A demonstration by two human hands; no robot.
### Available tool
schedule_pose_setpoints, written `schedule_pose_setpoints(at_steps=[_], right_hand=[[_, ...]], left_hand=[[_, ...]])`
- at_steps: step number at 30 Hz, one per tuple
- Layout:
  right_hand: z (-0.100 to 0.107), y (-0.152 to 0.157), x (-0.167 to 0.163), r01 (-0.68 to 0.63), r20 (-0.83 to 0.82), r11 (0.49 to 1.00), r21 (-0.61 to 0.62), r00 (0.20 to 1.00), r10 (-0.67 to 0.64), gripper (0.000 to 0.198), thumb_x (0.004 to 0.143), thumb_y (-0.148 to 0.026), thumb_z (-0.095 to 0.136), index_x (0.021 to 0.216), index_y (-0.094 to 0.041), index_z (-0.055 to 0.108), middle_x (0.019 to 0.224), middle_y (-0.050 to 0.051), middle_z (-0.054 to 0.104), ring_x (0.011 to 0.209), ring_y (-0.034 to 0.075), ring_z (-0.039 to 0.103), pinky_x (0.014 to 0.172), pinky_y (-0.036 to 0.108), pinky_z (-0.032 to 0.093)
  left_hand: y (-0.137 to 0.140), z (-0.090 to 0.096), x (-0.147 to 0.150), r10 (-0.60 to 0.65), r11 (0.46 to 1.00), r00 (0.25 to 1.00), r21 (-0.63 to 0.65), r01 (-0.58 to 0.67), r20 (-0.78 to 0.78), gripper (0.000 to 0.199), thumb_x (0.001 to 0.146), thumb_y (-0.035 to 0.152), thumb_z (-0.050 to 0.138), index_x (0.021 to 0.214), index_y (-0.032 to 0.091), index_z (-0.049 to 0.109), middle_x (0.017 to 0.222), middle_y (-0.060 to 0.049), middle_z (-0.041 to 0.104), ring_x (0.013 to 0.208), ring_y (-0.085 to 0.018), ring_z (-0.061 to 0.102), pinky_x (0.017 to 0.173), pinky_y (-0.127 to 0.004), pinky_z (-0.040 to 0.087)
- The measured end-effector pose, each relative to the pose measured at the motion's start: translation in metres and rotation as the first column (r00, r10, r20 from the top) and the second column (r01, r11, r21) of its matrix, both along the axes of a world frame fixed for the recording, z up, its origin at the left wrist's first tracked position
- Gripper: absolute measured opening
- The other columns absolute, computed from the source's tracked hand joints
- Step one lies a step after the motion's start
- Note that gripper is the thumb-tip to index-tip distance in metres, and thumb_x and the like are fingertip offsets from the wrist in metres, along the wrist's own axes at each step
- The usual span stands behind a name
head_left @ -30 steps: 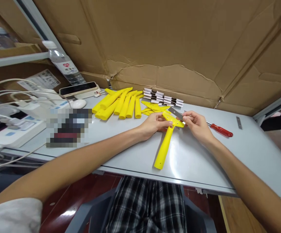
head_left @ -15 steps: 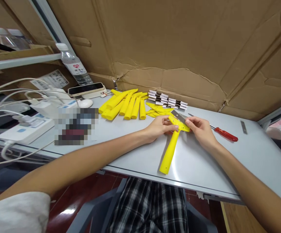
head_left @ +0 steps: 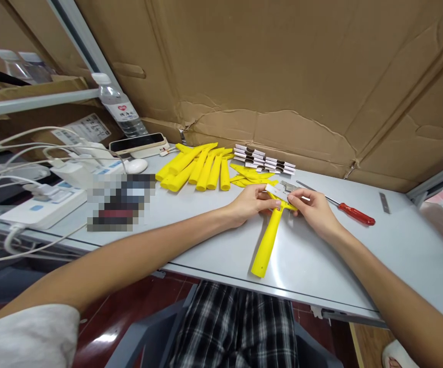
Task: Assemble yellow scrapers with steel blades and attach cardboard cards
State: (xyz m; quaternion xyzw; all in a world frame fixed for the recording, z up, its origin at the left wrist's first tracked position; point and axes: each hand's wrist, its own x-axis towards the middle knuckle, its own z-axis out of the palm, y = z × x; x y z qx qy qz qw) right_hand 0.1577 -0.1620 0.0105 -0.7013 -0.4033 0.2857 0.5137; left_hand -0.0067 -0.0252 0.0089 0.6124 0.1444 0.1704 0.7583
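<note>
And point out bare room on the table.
Bare tabletop lies right of the right forearm, nearer than the screwdriver and loose blade, and between the left forearm, yellow tool and front edge. Crowded: back, with yellow handles; left end, with power strip.

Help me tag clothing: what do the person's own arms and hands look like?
The left hand and right hand are bare, no gloves or rings visible. A plain whitish sleeve shows on the left arm; the right arm is bare as far as seen.
</note>
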Motion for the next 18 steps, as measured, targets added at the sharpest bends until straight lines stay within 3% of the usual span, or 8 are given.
schedule_pose_setpoints(at_steps=[12,18], right_hand=[[-0.0031,0.0009,-0.0026,0.049,0.026,0.999,0.013,0.998,-0.049,0.082,0.063,-0.086,0.078,0.095,-0.012,0.065,0.077,0.006,0.063,0.060,0.009,0.055,0.053,0.021,0.046],[-0.0011,-0.0004,-0.0075,0.007,0.022,0.999,0.053,1.000,-0.008,0.076,0.065,-0.079,0.082,0.095,-0.012,0.065,0.076,0.005,0.061,0.061,0.011,0.057,0.053,0.022,0.048]], left_hand=[[-0.0014,0.0012,0.0002,-0.001,1.000,1.000,-0.012,0.000,-0.019,0.033,0.076,0.023,0.089,0.103,0.012,0.073,0.090,-0.008,0.079,0.080,-0.017,0.073,0.074,-0.029,0.056],[-0.0014,0.0035,0.0042,0.098,0.992,0.992,-0.076,-0.105,-0.085,0.010,0.093,0.021,0.071,0.088,0.012,0.069,0.079,-0.007,0.075,0.065,-0.015,0.071,0.060,-0.025,0.057]])
